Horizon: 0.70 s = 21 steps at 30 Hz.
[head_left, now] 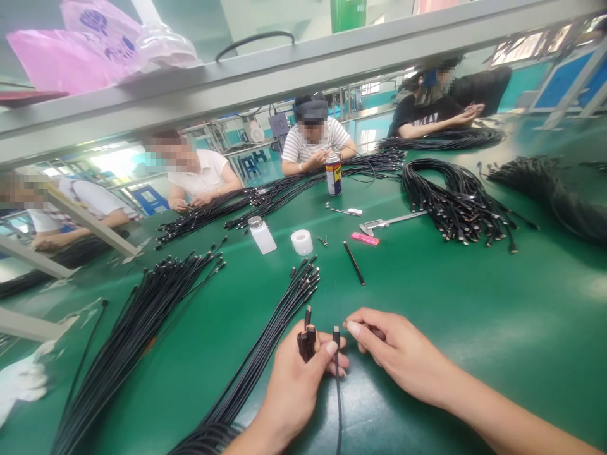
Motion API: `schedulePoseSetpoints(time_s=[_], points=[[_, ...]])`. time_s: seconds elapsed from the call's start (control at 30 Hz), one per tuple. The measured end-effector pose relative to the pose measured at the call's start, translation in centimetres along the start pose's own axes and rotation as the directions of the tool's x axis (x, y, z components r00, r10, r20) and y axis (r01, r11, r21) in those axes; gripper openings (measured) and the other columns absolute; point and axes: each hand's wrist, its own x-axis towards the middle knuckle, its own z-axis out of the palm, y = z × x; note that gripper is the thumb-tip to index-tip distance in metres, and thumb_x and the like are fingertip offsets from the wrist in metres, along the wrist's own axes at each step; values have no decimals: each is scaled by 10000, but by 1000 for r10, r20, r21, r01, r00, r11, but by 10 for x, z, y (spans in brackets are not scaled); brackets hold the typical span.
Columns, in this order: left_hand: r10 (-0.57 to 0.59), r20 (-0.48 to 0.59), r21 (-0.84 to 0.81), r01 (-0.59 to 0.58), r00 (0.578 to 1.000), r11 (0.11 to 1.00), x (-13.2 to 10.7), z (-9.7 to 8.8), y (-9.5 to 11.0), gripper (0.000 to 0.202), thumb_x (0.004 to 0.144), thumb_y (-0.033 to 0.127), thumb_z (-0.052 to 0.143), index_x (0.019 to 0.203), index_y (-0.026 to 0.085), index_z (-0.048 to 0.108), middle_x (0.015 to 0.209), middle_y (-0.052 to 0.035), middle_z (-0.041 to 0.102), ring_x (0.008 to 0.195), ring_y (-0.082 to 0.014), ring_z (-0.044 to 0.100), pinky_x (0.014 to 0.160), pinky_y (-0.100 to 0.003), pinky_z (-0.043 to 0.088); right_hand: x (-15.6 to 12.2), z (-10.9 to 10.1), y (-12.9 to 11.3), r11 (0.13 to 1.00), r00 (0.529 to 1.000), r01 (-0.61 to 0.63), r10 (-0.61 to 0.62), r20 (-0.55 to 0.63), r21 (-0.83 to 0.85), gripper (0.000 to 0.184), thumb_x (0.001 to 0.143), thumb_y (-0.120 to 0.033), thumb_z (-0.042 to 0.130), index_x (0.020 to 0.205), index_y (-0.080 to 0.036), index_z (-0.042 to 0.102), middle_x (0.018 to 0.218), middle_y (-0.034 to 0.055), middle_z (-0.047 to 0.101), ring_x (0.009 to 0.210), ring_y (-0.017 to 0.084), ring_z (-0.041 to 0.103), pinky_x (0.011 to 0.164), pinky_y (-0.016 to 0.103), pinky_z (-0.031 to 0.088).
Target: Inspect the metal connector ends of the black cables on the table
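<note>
One thin, round black cable (338, 404) with a metal-tipped plug is pinched under the left grip's (301, 366) thumb, tip pointing away from me; several other black plugs (306, 344) sit cradled beside it. I see the right grip (391, 341) just beside that tip, fingertips pressed together, contents unclear. Glossy green surface (474, 297) gives room rightward; a long black cable bundle (265, 338) crowds the left.

Glossy green tabletop (521, 354), pale shelf beam (303, 72), blue stools (150, 200)

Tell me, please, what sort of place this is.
Probably a factory workroom: black cables lie in several bundles on a large green table, a metal caliper lies among small items, and several people are beyond them.
</note>
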Motion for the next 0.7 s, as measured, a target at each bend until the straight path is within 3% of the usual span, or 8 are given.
schedulePoseSetpoints(time_s=[0.17, 0.23, 0.33, 0.4, 0.57, 0.7], points=[[-15, 133, -62, 24, 991, 998, 0, 2, 2, 273, 865, 377, 692, 856, 164, 522, 735, -86, 711, 629, -191, 650, 646, -326, 526, -3, 4, 0, 994, 998, 13, -19, 53, 110, 187, 930, -350, 568, 1028, -214, 649, 815, 7, 641, 734, 159, 594, 677, 261, 447], [-35, 161, -92, 50, 986, 994, 1, 3, 1, 287, 843, 370, 722, 852, 154, 533, 740, -79, 703, 657, -182, 647, 669, -311, 518, -3, 2, -1, 996, 996, 36, -43, 84, 78, 178, 924, -334, 573, 866, -192, 662, 782, 6, 614, 700, 146, 578, 655, 252, 431], [-83, 109, -176, 102, 991, 979, 4, 0, -3, 292, 806, 335, 765, 881, 129, 573, 806, -83, 695, 731, -174, 650, 723, -296, 507, -2, -8, -2, 997, 997, 21, -15, 71, -76, 412, 927, -397, 559, 589, -164, 589, 634, -13, 505, 598, 123, 480, 590, 253, 357], [-130, 69, -239, 143, 989, 960, 7, -2, -5, 313, 802, 338, 766, 927, 116, 585, 827, -90, 692, 739, -170, 650, 723, -289, 503, -1, -15, -2, 993, 998, -20, 27, 54, -114, 503, 925, -468, 542, 527, -161, 546, 573, -29, 438, 549, 113, 416, 565, 257, 319], [-157, 73, -310, 172, 985, 935, 9, -4, -6, 323, 809, 353, 751, 932, 119, 565, 709, -50, 658, 629, -128, 596, 646, -247, 461, 3, -19, 2, 995, 999, -38, 40, 22, -88, 419, 917, -479, 538, 640, -169, 585, 584, -40, 418, 574, 121, 378, 557, 250, 293], [-132, 68, -305, 146, 989, 941, 8, -2, -3, 320, 790, 334, 762, 927, 136, 551, 628, -8, 617, 557, -111, 537, 593, -235, 424, 3, -14, 3, 998, 999, -49, 49, 8, -37, 259, 899, -413, 576, 828, -179, 660, 655, -25, 497, 629, 139, 446, 601, 258, 359]])
